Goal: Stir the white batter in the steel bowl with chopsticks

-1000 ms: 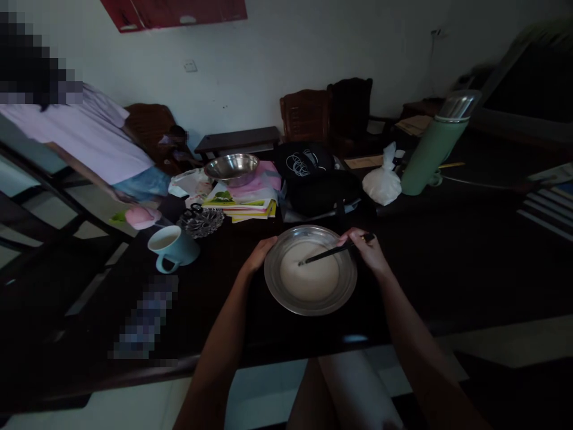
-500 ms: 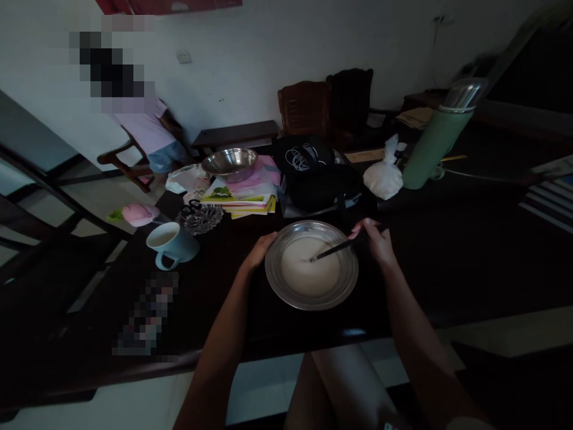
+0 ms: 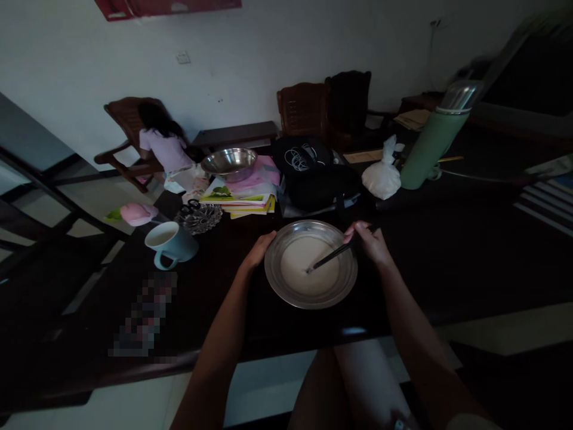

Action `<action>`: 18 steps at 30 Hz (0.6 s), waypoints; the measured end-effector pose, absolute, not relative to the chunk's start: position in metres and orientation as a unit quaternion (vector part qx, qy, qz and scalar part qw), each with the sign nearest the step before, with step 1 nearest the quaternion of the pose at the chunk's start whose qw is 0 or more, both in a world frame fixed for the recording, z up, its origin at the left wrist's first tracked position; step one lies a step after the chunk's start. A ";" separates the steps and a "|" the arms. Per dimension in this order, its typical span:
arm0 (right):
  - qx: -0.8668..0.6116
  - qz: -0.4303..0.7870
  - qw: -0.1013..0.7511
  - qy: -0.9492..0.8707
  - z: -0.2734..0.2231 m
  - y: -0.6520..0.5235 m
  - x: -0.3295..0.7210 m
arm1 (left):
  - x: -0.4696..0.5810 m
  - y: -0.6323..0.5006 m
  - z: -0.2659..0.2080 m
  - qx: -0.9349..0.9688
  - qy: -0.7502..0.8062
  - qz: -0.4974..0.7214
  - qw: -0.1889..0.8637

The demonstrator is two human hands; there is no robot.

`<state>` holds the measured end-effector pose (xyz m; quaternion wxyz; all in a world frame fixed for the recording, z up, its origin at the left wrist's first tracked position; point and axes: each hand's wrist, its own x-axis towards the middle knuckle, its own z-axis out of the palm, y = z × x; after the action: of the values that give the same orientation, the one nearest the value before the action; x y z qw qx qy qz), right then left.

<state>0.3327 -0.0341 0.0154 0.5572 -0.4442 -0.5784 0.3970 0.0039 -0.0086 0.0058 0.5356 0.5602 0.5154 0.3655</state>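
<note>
A metal bowl of thick, milky white liquid stands on the dark table in front of me. My left hand steadies it, gripping the left side of its rim; the fingertips are partly hidden behind the edge. Black chopsticks slant down into the bowl, their tips in the middle of the liquid. Above the bowl's right rim, my right hand is closed around their upper end.
To the left are a light blue mug, a glass dish and a pink artificial flower. Behind the bowl lie books, another metal bowl, black bags, a tied white bag and a green thermos. A person is by a wooden chair.
The chopstick tips have shifted slightly left and down within the liquid, my right hand moving a little with them. The person at the back has bent down low by the chair.
</note>
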 end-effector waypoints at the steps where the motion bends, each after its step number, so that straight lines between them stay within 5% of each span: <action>1: -0.441 0.402 0.551 -0.584 0.016 -0.034 0.332 | 0.004 -0.008 0.005 0.556 0.515 0.365 0.541; 18: -0.456 0.378 0.593 -0.545 0.017 -0.033 0.332 | 0.003 -0.009 0.005 0.565 0.510 0.364 0.537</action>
<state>0.3321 -0.0330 0.0171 0.5927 -0.4559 -0.5455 0.3785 0.0029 -0.0087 0.0052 0.5375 0.5645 0.5101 0.3637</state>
